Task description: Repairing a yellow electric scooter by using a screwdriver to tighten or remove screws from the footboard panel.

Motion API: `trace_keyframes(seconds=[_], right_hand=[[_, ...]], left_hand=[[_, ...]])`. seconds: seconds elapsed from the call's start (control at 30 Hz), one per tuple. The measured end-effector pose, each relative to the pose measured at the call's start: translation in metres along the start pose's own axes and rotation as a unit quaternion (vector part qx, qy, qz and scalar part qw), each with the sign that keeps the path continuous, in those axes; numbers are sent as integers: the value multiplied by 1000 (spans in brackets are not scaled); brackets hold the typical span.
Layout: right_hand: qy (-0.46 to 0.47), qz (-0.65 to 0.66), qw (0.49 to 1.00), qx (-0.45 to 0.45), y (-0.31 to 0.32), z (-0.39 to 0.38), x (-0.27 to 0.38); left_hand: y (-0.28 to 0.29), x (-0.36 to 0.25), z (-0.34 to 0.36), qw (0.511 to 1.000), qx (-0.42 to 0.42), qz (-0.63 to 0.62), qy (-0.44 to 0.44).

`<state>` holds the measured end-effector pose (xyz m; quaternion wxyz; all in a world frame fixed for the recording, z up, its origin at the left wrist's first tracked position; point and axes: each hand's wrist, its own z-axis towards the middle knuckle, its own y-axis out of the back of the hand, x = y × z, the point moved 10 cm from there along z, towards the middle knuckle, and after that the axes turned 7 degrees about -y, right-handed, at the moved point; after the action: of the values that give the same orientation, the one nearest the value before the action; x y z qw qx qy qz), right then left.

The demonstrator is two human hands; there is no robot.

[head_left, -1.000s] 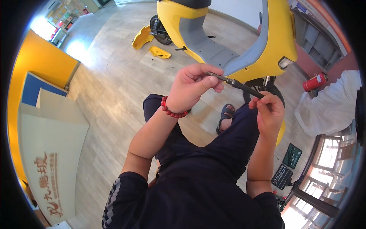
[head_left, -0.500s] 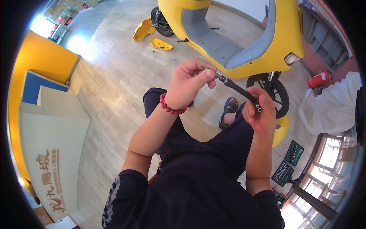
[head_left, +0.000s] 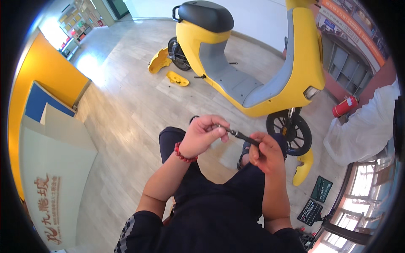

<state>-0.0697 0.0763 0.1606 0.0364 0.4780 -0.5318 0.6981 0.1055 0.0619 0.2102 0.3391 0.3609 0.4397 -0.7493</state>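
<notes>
In front of my lap I hold a black-handled screwdriver (head_left: pixel 245 137) with a metal front end, slanting down to the right. My right hand (head_left: pixel 268 155) closes its fingers round the black handle, whose rear end is hidden in the grip. My left hand (head_left: pixel 198 139), with a red bead bracelet (head_left: pixel 184 155) at the wrist, pinches a thin metal bit (head_left: pixel 222 126) at the screwdriver's tip between thumb and fingers. Whether that bit sits fully in the holder cannot be made out.
Ahead stands a yellow scooter (head_left: pixel 276 109) with grey footboard. Loose yellow panels (head_left: pixel 177 79) lie near its rear wheel, and another (head_left: pixel 303 168) beside its front wheel. An open tool case (head_left: pixel 310 212) lies at right, below a white-covered object (head_left: pixel 358 130) and a fire extinguisher (head_left: pixel 345 106).
The view has tilted up, showing the scooter's black seat. Both hands appear lower in the picture, still on the screwdriver, whose rear socket end no longer shows.
</notes>
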Motion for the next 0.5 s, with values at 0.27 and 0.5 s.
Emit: trace_keyframes(seconds=[0.27, 0.5], right_hand=[[-66, -107, 992, 0, 3, 2, -38], [-57, -117, 991, -8, -3, 17, -38]], left_hand=[[8, 27, -6, 999, -7, 10, 38], [8, 33, 0, 999, -27, -11, 36]])
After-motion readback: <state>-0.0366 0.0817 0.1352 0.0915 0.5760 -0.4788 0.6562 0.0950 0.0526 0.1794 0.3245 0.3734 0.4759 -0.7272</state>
